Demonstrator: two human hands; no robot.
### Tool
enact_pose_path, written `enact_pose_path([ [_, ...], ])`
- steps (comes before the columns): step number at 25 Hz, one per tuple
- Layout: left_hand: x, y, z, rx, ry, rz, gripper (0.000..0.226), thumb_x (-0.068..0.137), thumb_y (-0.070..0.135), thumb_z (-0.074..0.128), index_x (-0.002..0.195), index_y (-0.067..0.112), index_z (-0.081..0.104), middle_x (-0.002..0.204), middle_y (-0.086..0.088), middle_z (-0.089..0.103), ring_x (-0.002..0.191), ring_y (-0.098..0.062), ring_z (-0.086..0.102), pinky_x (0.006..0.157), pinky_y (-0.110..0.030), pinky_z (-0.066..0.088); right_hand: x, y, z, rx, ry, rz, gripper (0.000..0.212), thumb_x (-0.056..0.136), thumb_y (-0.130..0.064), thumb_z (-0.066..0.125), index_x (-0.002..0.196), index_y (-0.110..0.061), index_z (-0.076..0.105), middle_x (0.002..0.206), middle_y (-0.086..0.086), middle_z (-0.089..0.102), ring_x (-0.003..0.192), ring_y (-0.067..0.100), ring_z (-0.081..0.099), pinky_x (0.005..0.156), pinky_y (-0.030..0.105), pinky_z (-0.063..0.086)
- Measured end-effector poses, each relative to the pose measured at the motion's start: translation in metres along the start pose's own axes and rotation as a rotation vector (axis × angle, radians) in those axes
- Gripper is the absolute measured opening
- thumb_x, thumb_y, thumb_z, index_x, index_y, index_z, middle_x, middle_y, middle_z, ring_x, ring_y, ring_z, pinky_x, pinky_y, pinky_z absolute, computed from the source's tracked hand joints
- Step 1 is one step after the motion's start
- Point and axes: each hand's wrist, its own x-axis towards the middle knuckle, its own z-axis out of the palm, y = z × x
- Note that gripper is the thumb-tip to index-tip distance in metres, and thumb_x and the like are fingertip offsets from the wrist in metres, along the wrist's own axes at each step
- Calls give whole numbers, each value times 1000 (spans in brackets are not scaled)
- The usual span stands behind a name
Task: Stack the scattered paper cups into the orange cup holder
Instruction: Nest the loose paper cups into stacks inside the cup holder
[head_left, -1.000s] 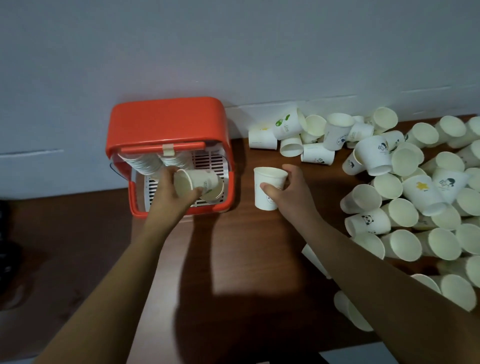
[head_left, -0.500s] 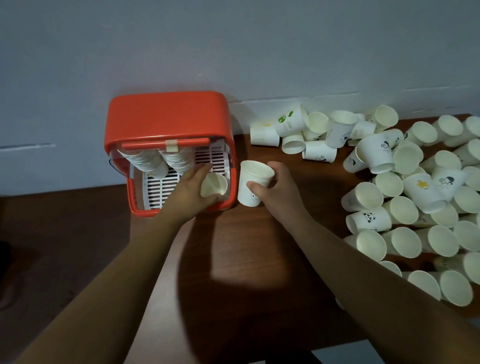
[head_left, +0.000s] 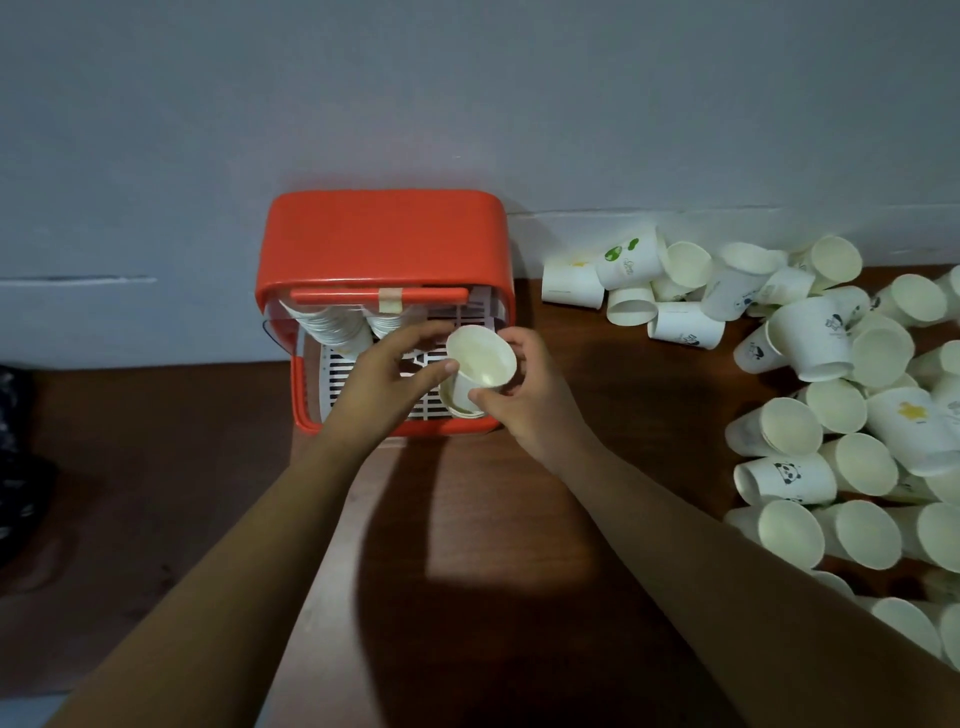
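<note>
The paper cup (head_left: 480, 356) is mouth-up in the right hand (head_left: 530, 402), whose thumb and fingers are curled round its wall. Its base sits in, or just above, the mouth of the seated cup (head_left: 460, 400), which stands in the corner of the orange cup holder (head_left: 382, 244) right under that hand. A second ago this cup was out over the worktop beside the holder; it has since crossed the orange rim. The left hand (head_left: 387, 376), which was then carrying the seated cup in, has let it go. Its fingers lie loose and spread over the white grille (head_left: 335, 376), with only the thumb touching a cup wall. A third stack looks to be starting, and a downward push should nest the two. Beyond the left hand's fingertips, two nested stacks (head_left: 337, 325) lean under the holder's lid. Well to the right of the right hand, the scattered cups (head_left: 831, 410) crowd the worktop (head_left: 519, 545), so most of the job remains.
</note>
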Motion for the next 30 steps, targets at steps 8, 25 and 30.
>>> enact_pose_path([
  [8, -5, -37, 16, 95, -62, -113, 49, 90, 21, 71, 137, 21, 57, 136, 7, 58, 122, -10, 56, 104, -31, 47, 12, 37, 19, -392, -41, -168, 51, 79, -13, 75, 127, -9, 58, 126, 6, 54, 115, 14, 51, 92, 4, 34],
  [25, -77, 20, 79, 130, -152, 68, 19, 91, 11, 63, 103, 26, 61, 99, 2, 64, 88, -12, 62, 76, -24, 49, -119, 77, -137, -658, 140, 125, 48, 91, -32, 65, 133, -13, 52, 137, 6, 47, 127, 20, 46, 104, 34, 40],
  [30, -89, 61, 177, 210, -249, 102, 26, 86, 20, 67, 111, 20, 64, 108, 2, 59, 101, -14, 59, 87, -26, 46, -162, 106, -215, -731, 170, 169, 53, 85, -33, 71, 130, -11, 54, 134, 10, 50, 125, 26, 47, 102, 40, 42],
])
